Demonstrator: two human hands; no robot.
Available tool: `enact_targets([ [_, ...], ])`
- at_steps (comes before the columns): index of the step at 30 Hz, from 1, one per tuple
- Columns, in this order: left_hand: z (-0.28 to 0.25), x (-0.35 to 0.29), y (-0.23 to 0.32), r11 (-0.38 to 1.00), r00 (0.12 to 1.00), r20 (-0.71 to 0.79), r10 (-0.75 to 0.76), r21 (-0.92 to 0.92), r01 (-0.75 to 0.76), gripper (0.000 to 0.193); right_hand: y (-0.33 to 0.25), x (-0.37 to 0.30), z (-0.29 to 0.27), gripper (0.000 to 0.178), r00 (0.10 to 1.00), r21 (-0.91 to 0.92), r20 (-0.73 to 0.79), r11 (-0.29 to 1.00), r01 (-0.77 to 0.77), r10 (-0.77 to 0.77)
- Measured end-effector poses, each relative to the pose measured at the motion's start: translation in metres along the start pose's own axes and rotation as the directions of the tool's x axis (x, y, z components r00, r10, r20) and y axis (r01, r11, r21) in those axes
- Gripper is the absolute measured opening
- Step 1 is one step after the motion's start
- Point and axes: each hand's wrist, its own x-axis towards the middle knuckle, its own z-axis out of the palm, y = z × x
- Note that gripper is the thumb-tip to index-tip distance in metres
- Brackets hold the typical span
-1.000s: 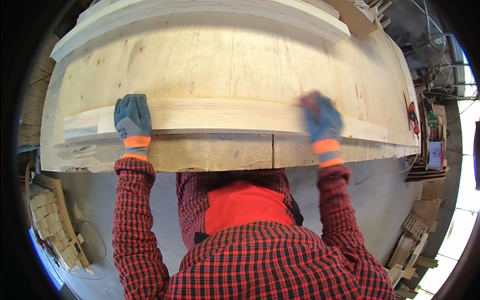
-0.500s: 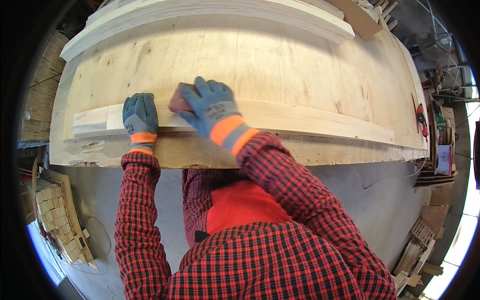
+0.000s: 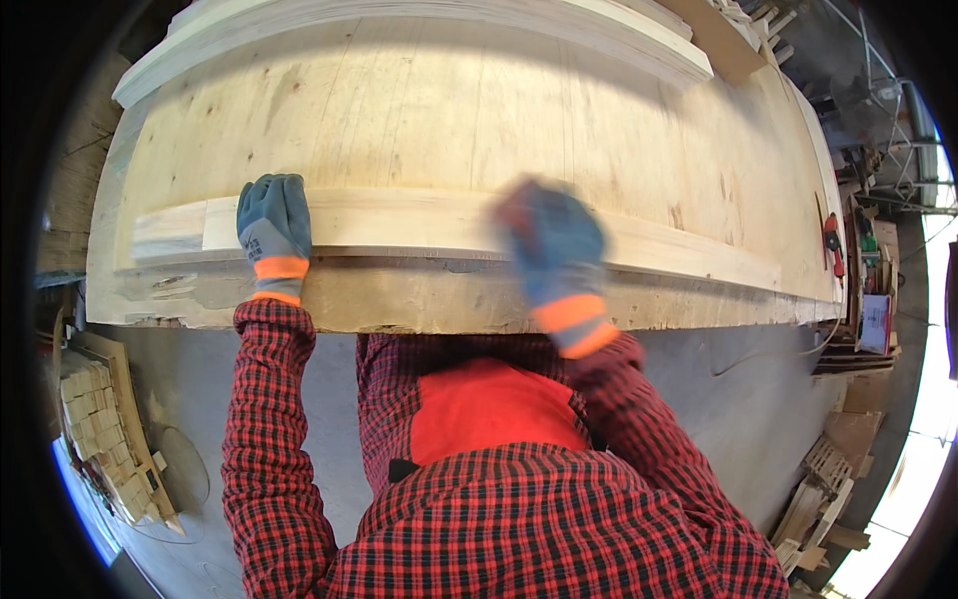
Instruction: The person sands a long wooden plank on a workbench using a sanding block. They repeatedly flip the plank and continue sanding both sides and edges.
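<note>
A long pale wooden board (image 3: 399, 220) lies along the near side of the plywood-topped workbench (image 3: 419, 110). Near the board's left end, my left hand (image 3: 274, 222) in a blue-grey glove wraps its fingers over it and holds it against the bench. My right hand (image 3: 561, 245), gloved alike and smeared by motion, is over the middle of the board. In it is a reddish-brown sanding block (image 3: 512, 205), blurred, at the board's upper face; the underside of the block is hidden.
Several pale boards (image 3: 419, 10) are stacked along the bench's far edge. A red-handled tool (image 3: 833, 247) lies at the right end. Stacked wood pieces (image 3: 100, 429) stand on the floor at left, and wood scraps (image 3: 823, 489) at lower right.
My right hand has swept to the right along the board with the sanding block, from beside my left hand to the middle. My left hand stays on the board's left end.
</note>
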Motion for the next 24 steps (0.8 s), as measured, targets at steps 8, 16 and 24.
enact_targets([
  [8,0.0,0.002,-0.001,1.0,1.0,-0.017,0.013,-0.004,-0.014,0.015,-0.034,0.01,0.023,0.066,0.989,0.149,-0.039,0.977,0.149,-0.145],
  [16,0.003,0.0,0.001,0.999,0.999,-0.032,-0.021,-0.041,0.02,0.018,0.134,-0.074,-0.068,0.036,0.916,-0.283,-0.243,0.881,-0.38,0.318],
  [24,0.003,0.0,-0.005,1.0,1.0,0.008,0.003,0.021,-0.003,0.016,-0.125,0.037,0.046,0.066,0.969,0.293,-0.066,0.924,0.248,-0.239],
])
